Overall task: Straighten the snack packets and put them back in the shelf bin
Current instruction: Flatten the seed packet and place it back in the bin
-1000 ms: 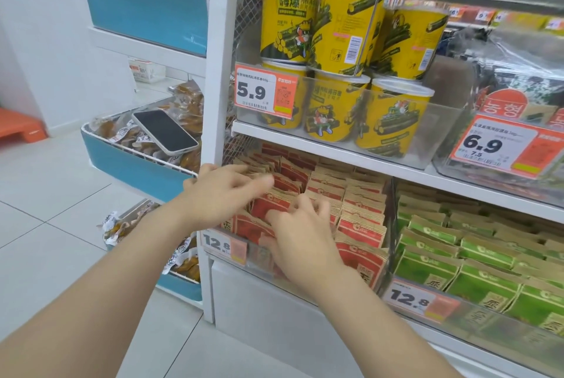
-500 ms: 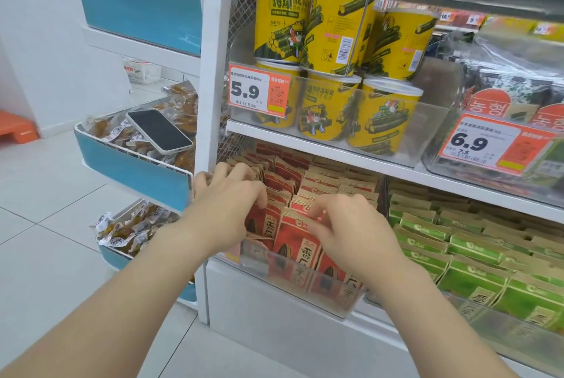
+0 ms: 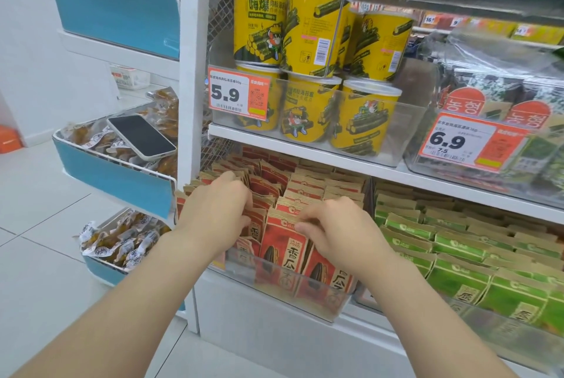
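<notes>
Nearest, under both wrists, the clear bin [image 3: 320, 295] holds rows of red packets [image 3: 279, 251] standing on edge. Their fronts show a sunflower seed and large Chinese characters, partly blurred behind the bin wall.

The right hand [image 3: 338, 231] is curled, thumb and fingers pinching the top edge of the front packet in the middle row. The left hand [image 3: 213, 209] has its fingers bent down over the packet tops of the row beside it, gripping them; its fingertips are hidden among them.

To the right of the right hand lie green packets [image 3: 457, 258], their print too blurred to read.

To the left of the left hand, a phone [image 3: 140, 134] lies face up in a blue tray [image 3: 116, 179].

Above the hands stand yellow tubs [image 3: 314, 29] with a price tag [image 3: 238, 93] reading 5.9. Farther right, another tag [image 3: 470, 141] reads 6.9.
</notes>
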